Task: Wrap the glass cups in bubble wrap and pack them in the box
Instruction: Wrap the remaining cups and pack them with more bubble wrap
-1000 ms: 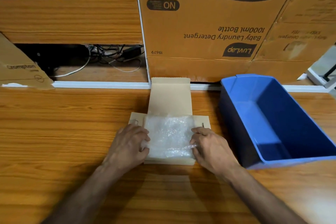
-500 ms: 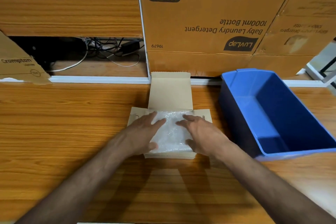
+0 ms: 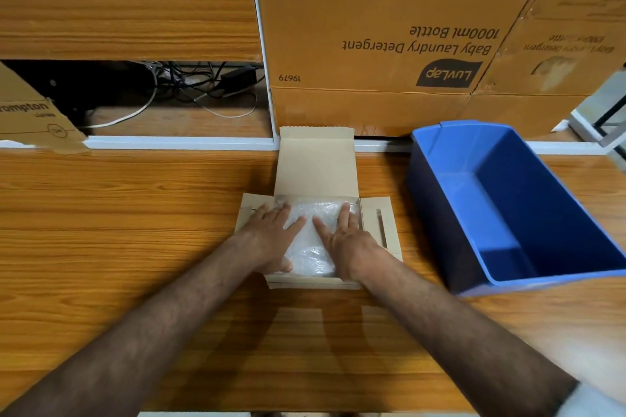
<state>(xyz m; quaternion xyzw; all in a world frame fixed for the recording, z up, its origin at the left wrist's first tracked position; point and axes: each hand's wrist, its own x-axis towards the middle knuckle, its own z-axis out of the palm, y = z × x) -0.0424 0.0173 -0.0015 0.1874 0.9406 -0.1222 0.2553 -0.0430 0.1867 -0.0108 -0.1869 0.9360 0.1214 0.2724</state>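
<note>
Both hands lie flat with straight fingers on the bubble-wrapped bundle (image 3: pixel 310 240) inside the small cardboard box (image 3: pixel 315 281) — the left hand (image 3: pixel 271 237) on its left part, the right hand (image 3: pixel 345 240) on its right part, probably to press the padding down so the lid can close. Half a second before, the fingertips were nearer the middle; now they reach the far edge. The lid flap (image 3: pixel 316 162) stands open behind. The blue plastic bin (image 3: pixel 440 213) waits at the right.

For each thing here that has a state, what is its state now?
small cardboard box: open, lid flap up, side flaps spread.
bubble wrap bundle: inside the box, pressed down.
left hand: flat on the bundle.
right hand: flat on the bundle.
blue plastic bin: upright, nothing visible inside.
</note>
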